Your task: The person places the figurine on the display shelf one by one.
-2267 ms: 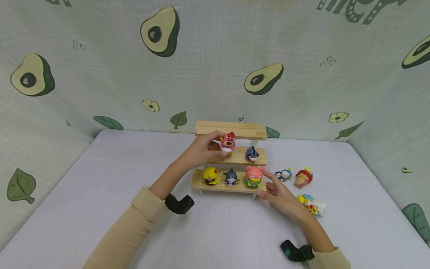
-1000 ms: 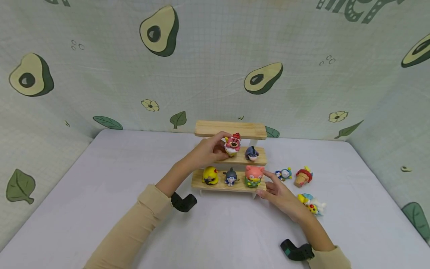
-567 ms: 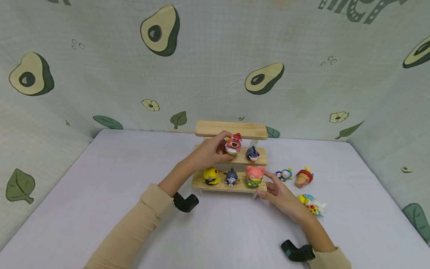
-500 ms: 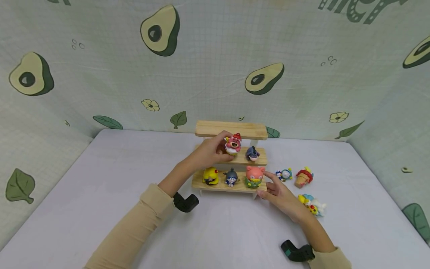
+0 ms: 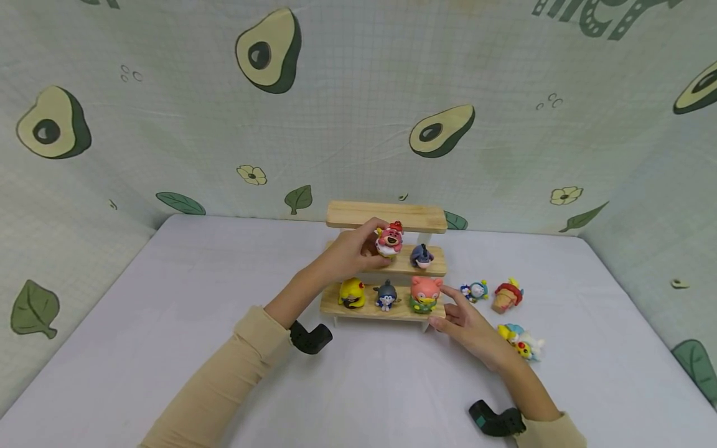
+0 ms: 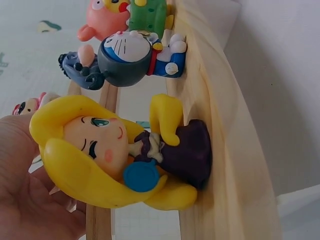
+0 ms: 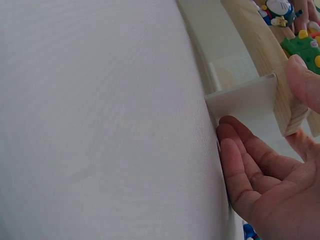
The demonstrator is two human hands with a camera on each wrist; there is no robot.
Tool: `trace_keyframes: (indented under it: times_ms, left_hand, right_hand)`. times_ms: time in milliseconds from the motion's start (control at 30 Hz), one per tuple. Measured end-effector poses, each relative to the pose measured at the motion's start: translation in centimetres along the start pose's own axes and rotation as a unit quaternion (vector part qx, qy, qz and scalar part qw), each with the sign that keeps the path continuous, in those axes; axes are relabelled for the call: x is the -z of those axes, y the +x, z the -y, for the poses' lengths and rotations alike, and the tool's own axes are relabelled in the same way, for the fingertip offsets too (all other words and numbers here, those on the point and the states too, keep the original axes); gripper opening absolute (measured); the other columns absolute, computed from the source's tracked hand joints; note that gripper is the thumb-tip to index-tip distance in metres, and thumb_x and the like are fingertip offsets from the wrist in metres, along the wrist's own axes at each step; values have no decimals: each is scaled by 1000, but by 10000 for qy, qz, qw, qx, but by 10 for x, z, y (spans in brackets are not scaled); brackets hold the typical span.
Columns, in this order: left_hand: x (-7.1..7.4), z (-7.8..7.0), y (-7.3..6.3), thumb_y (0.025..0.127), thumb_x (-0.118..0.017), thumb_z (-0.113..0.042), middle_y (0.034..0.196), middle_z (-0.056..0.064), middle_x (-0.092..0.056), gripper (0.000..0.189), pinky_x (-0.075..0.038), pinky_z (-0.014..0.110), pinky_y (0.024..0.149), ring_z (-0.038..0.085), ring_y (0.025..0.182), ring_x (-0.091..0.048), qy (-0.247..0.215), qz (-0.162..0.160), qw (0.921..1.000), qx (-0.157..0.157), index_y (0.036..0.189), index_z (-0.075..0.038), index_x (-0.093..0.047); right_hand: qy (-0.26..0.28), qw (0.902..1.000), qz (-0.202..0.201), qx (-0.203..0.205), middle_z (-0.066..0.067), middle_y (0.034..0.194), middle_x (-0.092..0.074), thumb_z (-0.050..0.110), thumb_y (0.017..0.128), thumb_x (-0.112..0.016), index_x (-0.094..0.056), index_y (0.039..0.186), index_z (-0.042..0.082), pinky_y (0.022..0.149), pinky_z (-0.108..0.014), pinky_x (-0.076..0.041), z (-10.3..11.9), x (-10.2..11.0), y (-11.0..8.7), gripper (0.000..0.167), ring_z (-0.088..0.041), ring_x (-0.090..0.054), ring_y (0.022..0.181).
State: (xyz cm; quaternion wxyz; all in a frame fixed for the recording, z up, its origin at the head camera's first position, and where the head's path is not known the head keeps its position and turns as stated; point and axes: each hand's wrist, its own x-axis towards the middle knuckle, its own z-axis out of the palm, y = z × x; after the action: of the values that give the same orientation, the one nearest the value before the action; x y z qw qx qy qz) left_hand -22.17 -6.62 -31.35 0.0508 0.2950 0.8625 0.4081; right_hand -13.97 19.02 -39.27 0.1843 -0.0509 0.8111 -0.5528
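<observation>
Holding pink figurine (image 5: 389, 240): left hand (image 5: 348, 252) | doll (image 6: 117, 150) winking: left wrist view only

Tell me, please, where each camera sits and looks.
Head: worn there, looking forward and down at the tiered wooden stand; left hand, right hand, sleeves show.
Left wrist: worn there, facing the yellow-haired figurine; left hand shows.
Right wrist: worn there, facing tablecloth and stand; right hand shows.
Both wrist views share the Doraemon figurine.

Smooth plastic-looking figurines (image 6: 70, 172), matt wooden shelf (image 5: 386, 215), cloth backdrop (image 5: 347, 124)
</observation>
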Motion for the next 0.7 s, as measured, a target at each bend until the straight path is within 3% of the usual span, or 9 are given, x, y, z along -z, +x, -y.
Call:
trace_keyframes:
  times_ms: [700]
  left_hand:
    - [-3, -3, 0, 84, -69, -18, 100, 7, -65, 49, -50, 22, 71, 15, 85, -61, 19, -58, 10000, 75, 127, -17, -44]
  right_hand:
    - [-55, 10000, 19, 6, -24, 129, -49, 28, 92, -58, -16, 146, 15, 90, -36, -45, 0, 1, 0, 70, -25, -52, 110]
